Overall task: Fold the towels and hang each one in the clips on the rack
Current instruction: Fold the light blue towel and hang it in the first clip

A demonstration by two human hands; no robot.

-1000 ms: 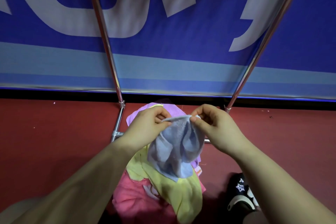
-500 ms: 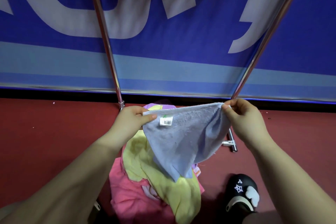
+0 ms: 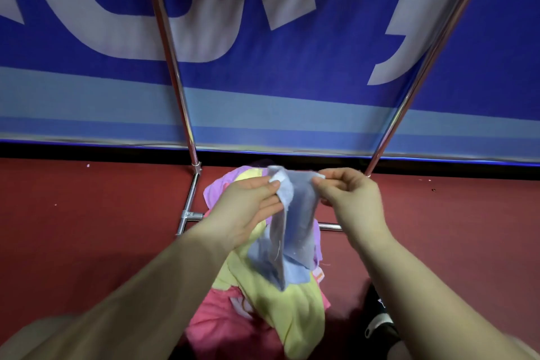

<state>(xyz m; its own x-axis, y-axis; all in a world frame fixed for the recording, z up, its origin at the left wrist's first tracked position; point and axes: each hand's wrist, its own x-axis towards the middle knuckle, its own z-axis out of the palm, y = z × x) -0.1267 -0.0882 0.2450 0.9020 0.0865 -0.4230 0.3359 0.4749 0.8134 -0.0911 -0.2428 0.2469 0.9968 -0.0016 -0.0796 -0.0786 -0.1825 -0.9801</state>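
Observation:
A light blue towel [image 3: 295, 222] hangs doubled over between my hands, its top edge bunched. My left hand [image 3: 245, 207] pinches the towel's left upper corner, and my right hand [image 3: 347, 199] pinches the right upper corner close by. Below them a pile lies on the red floor: a yellow towel [image 3: 280, 301], a pink towel [image 3: 222, 324] and a purple towel [image 3: 216, 190]. The rack's two chrome uprights [image 3: 172, 67] [image 3: 423, 73] rise on either side, with its base bars [image 3: 190, 207] on the floor. No clips are in view.
A blue banner [image 3: 321, 82] with large pale letters fills the wall behind the rack. A black shoe [image 3: 380, 321] with white marks sits on the red floor at the lower right.
My hands had spread the blue towel wide, then came back together, so the towel now hangs doubled and narrow between them.

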